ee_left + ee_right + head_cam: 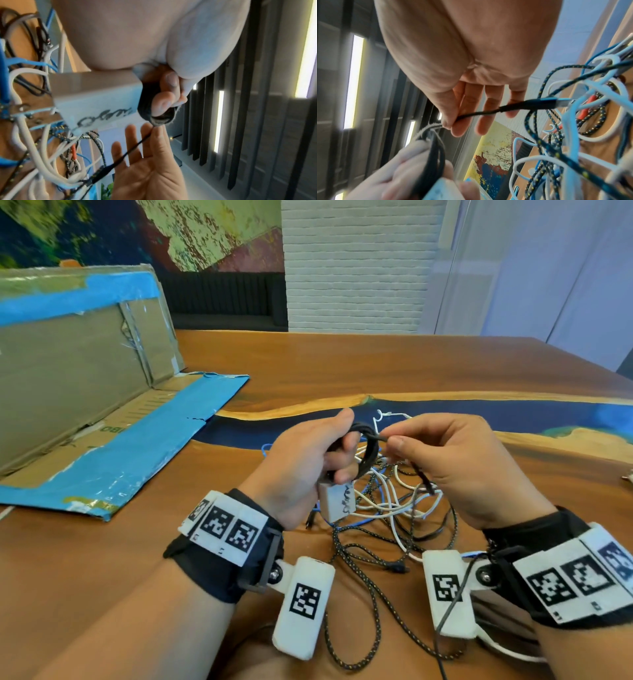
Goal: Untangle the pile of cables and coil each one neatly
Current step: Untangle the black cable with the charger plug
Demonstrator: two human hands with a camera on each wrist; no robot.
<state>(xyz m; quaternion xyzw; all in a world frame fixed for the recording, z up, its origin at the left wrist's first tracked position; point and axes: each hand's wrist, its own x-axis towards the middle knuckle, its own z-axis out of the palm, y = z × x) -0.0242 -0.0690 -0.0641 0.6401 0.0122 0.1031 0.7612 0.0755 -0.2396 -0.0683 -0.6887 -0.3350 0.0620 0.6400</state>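
My left hand (pixel 329 453) grips a coil of black cable (pixel 368 448) with a white charger block (pixel 337 501) hanging under it; the coil (pixel 145 108) and the block (pixel 96 102) fill the left wrist view. My right hand (pixel 397 441) pinches the free end of that black cable (pixel 477 113) between thumb and forefinger, close to the coil, its other fingers spread. The cable's plug (pixel 542 103) hangs past those fingers. Below both hands on the wooden table (pixel 308 364) lies a tangled pile of white, blue and black braided cables (pixel 387 508).
An opened cardboard box (pixel 78 364) with blue tape stands at the back left, its flap lying on the table. A braided black cable (pixel 373 621) loops toward the table's near edge between my wrists. A blue resin strip (pixel 513 412) crosses the tabletop.
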